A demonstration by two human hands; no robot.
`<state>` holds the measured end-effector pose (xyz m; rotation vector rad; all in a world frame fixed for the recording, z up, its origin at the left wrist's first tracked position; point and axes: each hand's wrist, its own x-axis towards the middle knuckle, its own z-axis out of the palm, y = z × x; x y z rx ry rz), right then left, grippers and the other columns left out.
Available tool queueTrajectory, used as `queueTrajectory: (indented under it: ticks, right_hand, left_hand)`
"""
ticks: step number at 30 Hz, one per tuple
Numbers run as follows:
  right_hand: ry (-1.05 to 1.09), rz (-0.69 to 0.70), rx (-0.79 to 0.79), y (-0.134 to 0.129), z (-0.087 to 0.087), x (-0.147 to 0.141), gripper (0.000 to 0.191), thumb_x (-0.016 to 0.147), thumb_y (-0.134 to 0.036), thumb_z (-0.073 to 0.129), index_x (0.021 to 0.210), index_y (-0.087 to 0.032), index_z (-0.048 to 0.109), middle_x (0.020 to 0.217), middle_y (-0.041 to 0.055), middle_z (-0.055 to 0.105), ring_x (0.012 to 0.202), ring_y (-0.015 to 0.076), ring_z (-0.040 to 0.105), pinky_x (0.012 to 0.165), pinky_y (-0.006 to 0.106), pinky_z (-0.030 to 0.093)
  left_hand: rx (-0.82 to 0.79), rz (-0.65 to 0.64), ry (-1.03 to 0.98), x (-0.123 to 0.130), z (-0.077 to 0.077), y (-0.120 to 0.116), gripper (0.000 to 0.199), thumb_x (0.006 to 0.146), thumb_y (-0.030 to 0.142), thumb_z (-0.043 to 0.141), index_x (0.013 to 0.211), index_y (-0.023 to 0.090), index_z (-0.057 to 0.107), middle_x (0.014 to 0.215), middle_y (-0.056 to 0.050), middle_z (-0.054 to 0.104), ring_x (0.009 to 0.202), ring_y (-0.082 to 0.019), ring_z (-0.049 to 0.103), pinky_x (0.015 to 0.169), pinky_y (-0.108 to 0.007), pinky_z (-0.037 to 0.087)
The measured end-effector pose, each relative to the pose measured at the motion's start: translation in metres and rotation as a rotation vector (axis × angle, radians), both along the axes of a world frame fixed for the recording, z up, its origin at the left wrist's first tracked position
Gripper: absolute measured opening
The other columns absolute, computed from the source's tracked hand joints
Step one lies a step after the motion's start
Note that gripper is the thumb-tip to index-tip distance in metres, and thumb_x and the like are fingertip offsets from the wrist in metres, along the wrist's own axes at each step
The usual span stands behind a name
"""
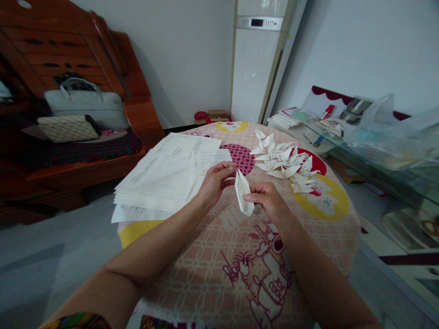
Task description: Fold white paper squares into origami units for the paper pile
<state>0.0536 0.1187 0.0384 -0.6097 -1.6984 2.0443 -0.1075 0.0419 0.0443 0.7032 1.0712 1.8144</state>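
A small folded white paper piece [243, 194] is held upright between both hands above a round table covered by a pink patterned cloth [222, 256]. My left hand [215, 183] pinches its upper left edge with the fingertips. My right hand [269, 200] grips its right side and lower part. Just beyond my hands lies a heap of several finished folded white paper figures [284, 167]. A thick stack of printed white sheets [168, 176] rests on the table's left side, next to my left hand.
A dark red wooden bench [78, 91] with a grey bag [87, 105] and a quilted pouch [66, 128] stands at left. A tall white air conditioner [255, 59] stands behind the table. A glass table [377, 151] with plastic bags and papers is at right.
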Motion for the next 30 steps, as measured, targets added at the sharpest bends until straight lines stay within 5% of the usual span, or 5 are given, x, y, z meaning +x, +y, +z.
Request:
queueTrajectory:
  ticks: [6,16,25,30]
  right_hand:
    - [-0.027,-0.116,0.063,0.0,-0.003,-0.002,0.015,0.063,-0.029,0.076,0.059,-0.017,0.068,0.051,-0.0017,0.064,0.041,0.0103,0.053,0.04,0.021,0.041]
    - [-0.08,-0.104,0.117,-0.001,-0.004,-0.004,0.019,0.066,-0.034,0.075,0.066,-0.015,0.071,0.055,0.0,0.066,0.041,0.0106,0.054,0.04,0.022,0.045]
    - [-0.079,-0.126,0.136,-0.002,-0.003,-0.005,0.021,0.067,-0.036,0.075,0.065,-0.016,0.071,0.053,0.0,0.065,0.039,0.0101,0.053,0.038,0.022,0.043]
    - [-0.012,-0.265,0.064,0.0,-0.004,-0.005,0.021,0.065,-0.037,0.077,0.065,-0.016,0.071,0.053,0.0005,0.066,0.039,0.011,0.054,0.037,0.022,0.044]
  left_hand:
    - [-0.18,-0.208,0.203,0.005,-0.003,-0.001,0.036,0.071,0.045,0.078,0.077,0.011,0.067,0.075,-0.006,0.067,0.066,-0.015,0.063,0.059,-0.025,0.05]
    - [-0.194,-0.098,0.254,0.006,-0.014,0.002,0.037,0.065,0.042,0.082,0.062,0.011,0.062,0.058,-0.002,0.063,0.048,-0.01,0.056,0.05,-0.024,0.047]
    - [-0.154,-0.139,0.239,0.005,-0.013,0.001,0.038,0.072,0.045,0.077,0.064,0.011,0.063,0.06,-0.003,0.064,0.05,-0.01,0.057,0.052,-0.022,0.047]
    - [-0.152,-0.251,0.168,0.003,-0.014,0.003,0.044,0.075,0.055,0.073,0.077,0.011,0.067,0.07,-0.007,0.069,0.061,-0.014,0.064,0.058,-0.024,0.052]
